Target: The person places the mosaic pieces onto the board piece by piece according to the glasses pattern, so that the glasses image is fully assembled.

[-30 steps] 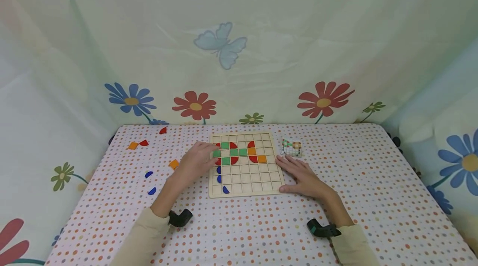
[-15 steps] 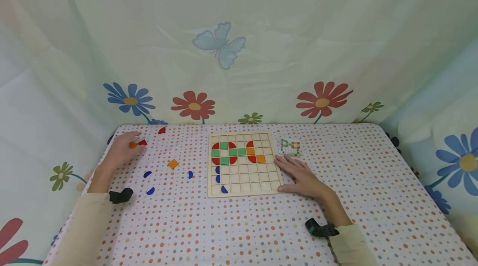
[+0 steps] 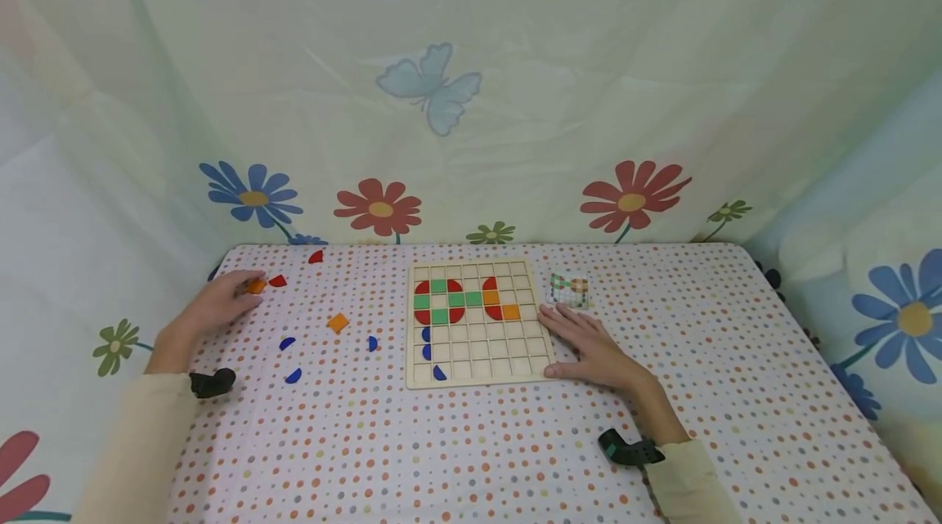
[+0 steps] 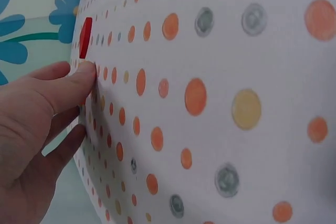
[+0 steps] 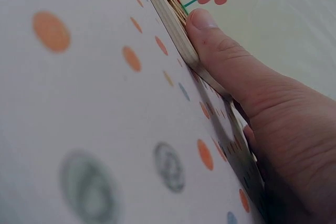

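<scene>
My left hand (image 3: 213,302) is at the far left of the table, its thumb and fingertips pinching an orange square tile (image 3: 256,286). In the left wrist view the thumb mostly hides that tile. A red quarter-circle tile (image 3: 277,281) lies just beyond the fingertips. My right hand (image 3: 594,354) rests at the right edge of a wooden grid board (image 3: 486,373), fingers extended and thumb on the rim. Red, green and orange tiles fill part of the board's upper rows. Several blue half-circle tiles (image 3: 426,334) sit down its left column.
Another red quarter-circle (image 3: 316,257) lies near the back edge. Left of the board are another orange tile (image 3: 338,323) and loose blue half-circles (image 3: 293,376). A small pattern card (image 3: 569,290) lies beyond my right hand. A dotted cloth (image 3: 471,459) covers the table.
My left hand has left the board's left side and moved to the orange tile at the far left. A blue half-circle now shows where that arm was. The right hand stays put.
</scene>
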Demonstrator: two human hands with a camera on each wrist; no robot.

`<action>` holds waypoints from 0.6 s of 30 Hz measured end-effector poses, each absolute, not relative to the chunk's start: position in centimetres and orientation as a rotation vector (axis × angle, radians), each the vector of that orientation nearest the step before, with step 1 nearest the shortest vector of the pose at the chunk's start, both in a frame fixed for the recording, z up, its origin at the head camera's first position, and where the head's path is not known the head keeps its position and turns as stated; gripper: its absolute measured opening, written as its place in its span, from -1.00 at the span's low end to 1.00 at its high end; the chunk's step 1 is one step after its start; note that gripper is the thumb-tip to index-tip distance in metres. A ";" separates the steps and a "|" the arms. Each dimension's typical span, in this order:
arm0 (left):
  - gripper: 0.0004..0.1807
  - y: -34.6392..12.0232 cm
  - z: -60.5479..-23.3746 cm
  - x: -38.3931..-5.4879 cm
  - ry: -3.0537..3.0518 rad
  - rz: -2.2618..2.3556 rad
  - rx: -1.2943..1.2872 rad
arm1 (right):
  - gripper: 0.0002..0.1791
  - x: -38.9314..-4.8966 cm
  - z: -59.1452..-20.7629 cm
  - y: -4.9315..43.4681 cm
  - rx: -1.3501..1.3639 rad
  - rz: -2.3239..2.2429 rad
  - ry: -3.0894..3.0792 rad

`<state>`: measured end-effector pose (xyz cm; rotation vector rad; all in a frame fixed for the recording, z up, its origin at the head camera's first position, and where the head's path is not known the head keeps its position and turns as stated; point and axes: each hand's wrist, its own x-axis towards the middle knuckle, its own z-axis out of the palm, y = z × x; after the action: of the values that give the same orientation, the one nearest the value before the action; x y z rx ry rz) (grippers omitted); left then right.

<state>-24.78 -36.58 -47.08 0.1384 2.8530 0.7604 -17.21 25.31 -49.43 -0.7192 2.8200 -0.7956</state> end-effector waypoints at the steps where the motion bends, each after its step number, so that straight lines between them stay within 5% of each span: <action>1: -0.41 -36.7 -47.1 -24.8 2.861 0.745 0.155 | 0.02 -17.2 -49.4 25.3 -0.718 -0.800 2.819; 18: -0.58 -36.9 -47.2 -24.6 3.034 0.757 0.099 | 0.01 -17.3 -49.6 25.2 -0.711 -0.791 2.826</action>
<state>-24.61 -36.89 -47.21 0.0985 3.0343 0.7567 -17.31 25.22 -49.64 -0.7111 2.8262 -0.7905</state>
